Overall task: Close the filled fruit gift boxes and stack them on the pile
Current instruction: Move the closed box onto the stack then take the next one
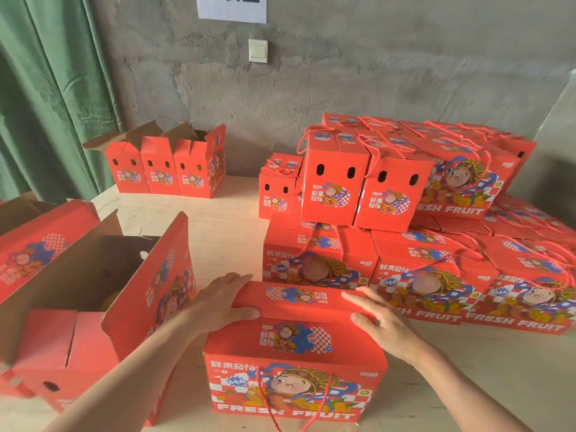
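At the near edge of the table (224,219), about mid-way along, a red gift box (296,385) sits with its "FRESH FRUIT" front facing the person and a red rope handle (265,397) hanging down that front. Both hands lie on its far top flap. The left hand (218,304) rests flat on the flap's left end, fingers straight and together, thumb along the flap's near edge. The right hand (377,322) rests on the right end, fingers stretched out and slightly spread, clasping nothing. Whether that flap is fully down I cannot tell.

Just left of it, by the near left corner, an open box (93,307) stands with its flaps up, something yellow dimly visible inside.

Beyond the gift box, along the right side of the table, the pile (405,275) of closed boxes rises in two layers, rope handles draped over the tops.

Toward the far left edge three open boxes (165,169) stand side by side, touching.

Behind the table are a green curtain (46,88) and a grey wall (374,73) with a light switch (258,50) and a paper sheet (232,7).
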A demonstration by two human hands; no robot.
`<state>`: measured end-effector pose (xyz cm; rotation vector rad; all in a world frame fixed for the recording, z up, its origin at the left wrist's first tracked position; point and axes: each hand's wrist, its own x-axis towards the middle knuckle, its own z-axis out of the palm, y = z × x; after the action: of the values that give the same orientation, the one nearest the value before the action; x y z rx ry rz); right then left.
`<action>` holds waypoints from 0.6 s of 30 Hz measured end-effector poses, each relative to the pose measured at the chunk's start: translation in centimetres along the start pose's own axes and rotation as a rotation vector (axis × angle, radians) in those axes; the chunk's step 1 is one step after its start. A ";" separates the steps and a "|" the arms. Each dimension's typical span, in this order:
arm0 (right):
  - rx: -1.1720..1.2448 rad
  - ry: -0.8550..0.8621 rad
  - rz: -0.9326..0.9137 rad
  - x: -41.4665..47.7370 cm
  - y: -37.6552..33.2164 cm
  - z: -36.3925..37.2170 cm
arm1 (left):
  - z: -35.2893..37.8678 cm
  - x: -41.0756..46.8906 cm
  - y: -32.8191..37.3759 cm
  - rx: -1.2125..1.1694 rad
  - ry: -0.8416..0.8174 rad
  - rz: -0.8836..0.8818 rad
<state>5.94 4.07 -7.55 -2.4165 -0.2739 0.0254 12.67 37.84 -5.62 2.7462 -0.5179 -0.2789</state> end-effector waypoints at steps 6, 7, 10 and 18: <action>-0.037 0.037 -0.013 0.0 0.2 0.3 | 0.3 0.1 0.0 0.174 0.027 0.072; -0.033 0.041 -0.013 0.0 0.2 0.3 | 0.4 0.0 0.0 0.185 0.017 0.070; -0.022 0.049 -0.013 0.0 0.3 0.6 | 0.3 0.0 0.0 0.197 -0.018 0.057; -0.033 0.039 -0.019 -0.2 -0.3 0.7 | 0.0 0.1 0.4 0.300 -0.048 0.024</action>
<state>5.68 4.67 -7.87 -2.4446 -0.2813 -0.0345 12.67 37.48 -5.46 3.0262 -0.6535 -0.2823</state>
